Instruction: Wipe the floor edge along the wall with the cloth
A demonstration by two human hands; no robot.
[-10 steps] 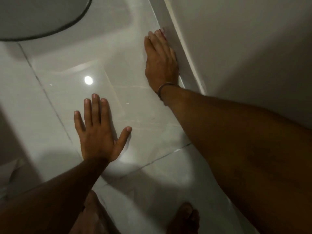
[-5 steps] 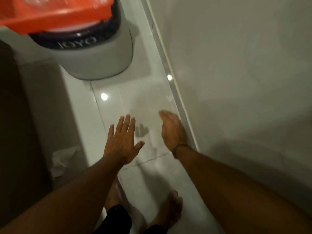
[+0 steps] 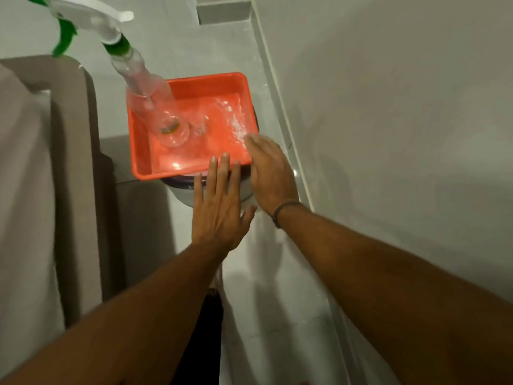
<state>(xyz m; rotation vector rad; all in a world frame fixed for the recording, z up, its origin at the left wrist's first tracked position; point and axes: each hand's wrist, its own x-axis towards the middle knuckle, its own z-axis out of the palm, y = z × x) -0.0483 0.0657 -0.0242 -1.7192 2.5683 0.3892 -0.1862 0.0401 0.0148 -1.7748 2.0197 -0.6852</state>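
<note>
My left hand (image 3: 219, 207) is held flat with fingers spread, just in front of the near rim of an orange tray (image 3: 236, 79). My right hand (image 3: 270, 173) is open too, fingers together, its tips over the tray's near right corner. Neither hand holds anything. The tray rests on a grey bucket (image 3: 191, 194) and holds a clear spray bottle (image 3: 144, 87) with a green and white trigger head. The floor edge (image 3: 280, 107) runs along the white wall (image 3: 388, 107) on the right. No cloth can be made out; a blurred pale patch lies in the tray by my right fingertips.
A beige cushioned piece of furniture (image 3: 41, 176) fills the left side. Glossy white floor tiles (image 3: 272, 287) run between it and the wall. My dark-clothed leg (image 3: 205, 329) shows below my arms. A grey step or ledge (image 3: 224, 12) sits at the far end.
Both hands have lifted off the floor tiles and moved forward to the orange tray. The view has tilted up, bringing the tray, bucket and spray bottle into sight.
</note>
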